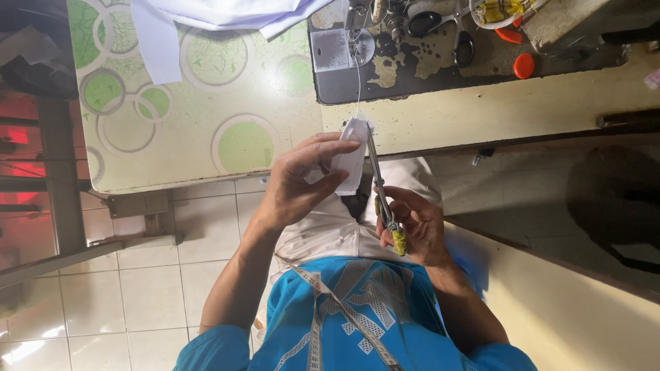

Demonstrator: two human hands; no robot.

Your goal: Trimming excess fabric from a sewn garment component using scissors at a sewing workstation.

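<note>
My left hand (pixel 302 180) holds a small folded piece of white fabric (pixel 352 159) up in front of me, fingers pinched over it. A thin thread (pixel 357 82) runs from the fabric's top up to the sewing machine (pixel 357 41). My right hand (pixel 414 223) grips scissors (pixel 382 199) with yellow-wrapped handles; the blades point up along the fabric's right edge, near the thread. A measuring tape (pixel 323 302) hangs over my blue shirt.
A table with a green circle-patterned cover (pixel 206 103) holds white cloth (pixel 206 17). The worn dark machine bed (pixel 426 62) carries black scissors (pixel 440 24) and orange bobbins (pixel 524 65). White tiled floor (pixel 137 288) lies below; a cream board (pixel 577 316) stands at right.
</note>
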